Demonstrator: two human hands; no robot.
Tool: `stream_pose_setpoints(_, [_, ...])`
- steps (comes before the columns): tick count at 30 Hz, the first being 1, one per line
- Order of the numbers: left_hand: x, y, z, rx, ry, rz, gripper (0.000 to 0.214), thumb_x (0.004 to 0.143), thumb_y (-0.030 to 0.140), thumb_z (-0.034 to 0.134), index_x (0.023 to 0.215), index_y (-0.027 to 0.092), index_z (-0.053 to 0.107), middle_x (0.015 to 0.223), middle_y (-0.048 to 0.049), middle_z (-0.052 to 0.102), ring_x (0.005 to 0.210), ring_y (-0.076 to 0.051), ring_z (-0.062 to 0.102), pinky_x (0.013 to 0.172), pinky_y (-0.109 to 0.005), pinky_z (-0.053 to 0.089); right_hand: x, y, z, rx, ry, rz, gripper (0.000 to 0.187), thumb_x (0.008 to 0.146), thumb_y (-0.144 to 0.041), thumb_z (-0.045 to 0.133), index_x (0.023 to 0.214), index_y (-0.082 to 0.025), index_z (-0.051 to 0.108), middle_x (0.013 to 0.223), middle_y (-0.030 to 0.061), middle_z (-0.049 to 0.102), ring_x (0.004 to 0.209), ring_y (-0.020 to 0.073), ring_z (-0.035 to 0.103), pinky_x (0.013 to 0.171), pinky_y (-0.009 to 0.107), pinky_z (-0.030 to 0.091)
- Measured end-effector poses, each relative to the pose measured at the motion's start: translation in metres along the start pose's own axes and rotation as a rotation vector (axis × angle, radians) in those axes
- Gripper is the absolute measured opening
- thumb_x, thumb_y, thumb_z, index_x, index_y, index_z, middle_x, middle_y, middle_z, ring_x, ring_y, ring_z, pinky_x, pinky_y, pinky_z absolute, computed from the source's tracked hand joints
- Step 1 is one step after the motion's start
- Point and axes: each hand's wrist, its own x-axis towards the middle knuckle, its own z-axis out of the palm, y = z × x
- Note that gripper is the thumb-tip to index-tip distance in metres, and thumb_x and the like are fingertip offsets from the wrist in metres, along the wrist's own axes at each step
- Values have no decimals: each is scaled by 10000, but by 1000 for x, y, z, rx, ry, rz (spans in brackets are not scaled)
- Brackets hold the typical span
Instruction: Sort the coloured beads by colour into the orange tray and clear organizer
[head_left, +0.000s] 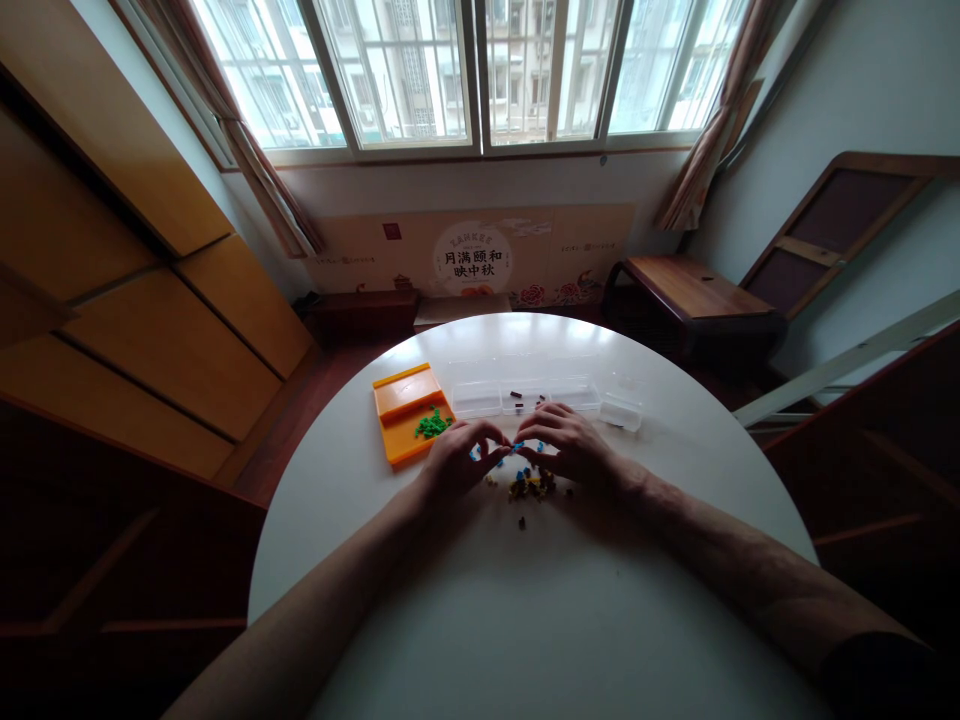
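My left hand (465,450) and my right hand (564,440) meet over the middle of the white table, thumbs and index fingers pinched together. Between their fingertips is a small blue toy brick (517,448), partly covered; its exact shape is too small to tell. Just below the hands lies a loose pile of tiny yellow, dark and blue bricks (534,485). One dark brick (522,523) rests apart, nearer to me. Other blue bits show under and between the fingers. Left of my left hand, green bricks (433,424) are heaped on an orange tray (396,447).
Behind the hands stands a clear plastic compartment box (477,399) with a few dark pieces in it. A smaller clear container (621,413) is to its right. The round white table (480,620) has a curved edge; a wooden side table (690,285) stands beyond it.
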Motion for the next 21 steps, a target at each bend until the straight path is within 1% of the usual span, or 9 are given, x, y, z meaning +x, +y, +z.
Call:
stream_pose_setpoints(4, [0, 1, 0, 10, 2, 12, 146, 989, 345, 811, 974, 213, 751, 823, -5, 789, 684, -139, 713, 785, -286, 554, 1, -1, -1, 0, -9, -13, 61, 1076, -272, 702, 1110, -259, 751, 1074, 44, 798, 998, 227, 708, 972, 420, 569])
stream_pose_setpoints(8, [0, 0, 0, -12, 15, 19, 147, 984, 343, 814, 980, 212, 746, 838, -12, 796, 673, -141, 712, 750, -280, 555, 2, -1, -2, 8, -12, 4, 69, 1073, -255, 697, 1105, -260, 758, 1070, 46, 799, 996, 229, 707, 969, 419, 569])
stream_pose_setpoints(12, [0, 2, 0, -2, 12, 17, 113, 985, 324, 804, 1013, 230, 749, 826, -1, 788, 688, -149, 722, 770, -286, 557, 0, 0, -1, 24, -13, 25, 77, 1059, -255, 714, 1116, -271, 764, 1082, 45, 801, 1012, 232, 714, 975, 424, 573])
stream_pose_setpoints(14, [0, 4, 0, 15, 13, 13, 117, 975, 317, 809, 1015, 234, 738, 800, 15, 774, 681, -149, 724, 787, -293, 554, -1, 2, 0, 27, 9, 44, 70, 1053, -264, 727, 1111, -271, 767, 1091, 46, 803, 1016, 232, 717, 976, 424, 574])
stream_pose_setpoints(18, [0, 6, 0, 36, 16, 19, 100, 972, 275, 791, 1009, 234, 708, 828, 29, 777, 676, -138, 724, 800, -291, 547, -1, 8, -1, -13, 104, 155, 57, 1058, -273, 719, 1069, -269, 775, 1077, 43, 808, 991, 228, 719, 946, 418, 567])
stream_pose_setpoints(21, [0, 7, 0, 37, 5, 20, 67, 986, 256, 759, 1009, 230, 702, 857, 24, 786, 676, -128, 721, 795, -283, 549, -2, 16, -2, -108, 201, 308, 89, 1065, -289, 705, 1028, -265, 781, 1053, 39, 811, 982, 243, 715, 943, 432, 545])
